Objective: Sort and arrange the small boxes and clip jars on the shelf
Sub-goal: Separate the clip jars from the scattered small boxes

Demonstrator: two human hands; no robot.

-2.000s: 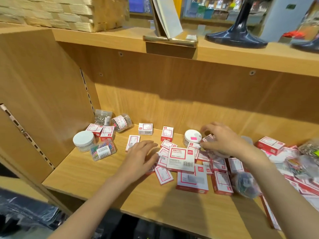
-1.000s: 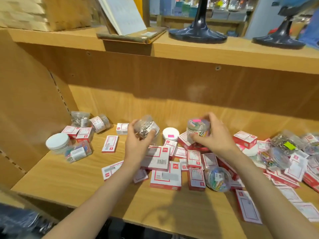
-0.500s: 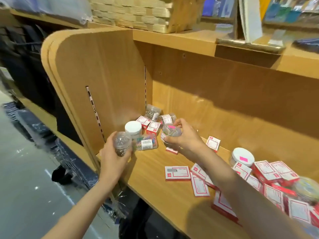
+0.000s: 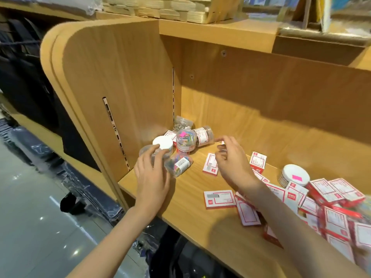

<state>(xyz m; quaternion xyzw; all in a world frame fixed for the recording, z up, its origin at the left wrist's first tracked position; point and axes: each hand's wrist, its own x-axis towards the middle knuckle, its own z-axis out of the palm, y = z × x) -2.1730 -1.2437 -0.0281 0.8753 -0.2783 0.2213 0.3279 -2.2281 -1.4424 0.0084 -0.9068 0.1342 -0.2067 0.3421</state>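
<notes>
Wide light-brown wooden shelf board (image 4: pixel 192 213), closed in by a rounded wooden side panel (image 4: pixel 112 81) on the left and a wooden back wall (image 4: pixel 281 101). Above, a pale woven basket (image 4: pixel 176 7) on the upper board. On the right of the shelf, a jumbled heap of small red-and-white cardboard boxes (image 4: pixel 333 215), with a white-lidded round jar with a pink sticker (image 4: pixel 293 175) at its rear edge. Nearer the middle, a flat red-and-white box lying face up (image 4: pixel 219 199), apart from the heap. Clustered in the back left corner: a clear plastic jar of coloured paper clips standing upright (image 4: pixel 185 139), a clear labelled jar lying on its side (image 4: pixel 203 135) just right of it, a clear jar of silver clips (image 4: pixel 182 123) behind, a white-lidded round jar (image 4: pixel 163 143) to the left, and a clear jar of coloured clips tipped on its side (image 4: pixel 178 163) in front. Left hand (image 4: pixel 152 177) curled over a clear plastic jar at the shelf's left edge (image 4: pixel 147 151), gripping it beside the white lid. Right hand (image 4: pixel 230 159) hovering over the shelf, fingers loosely bent, holding nothing. Below it, a small red-and-white box lying flat (image 4: pixel 210 164).
</notes>
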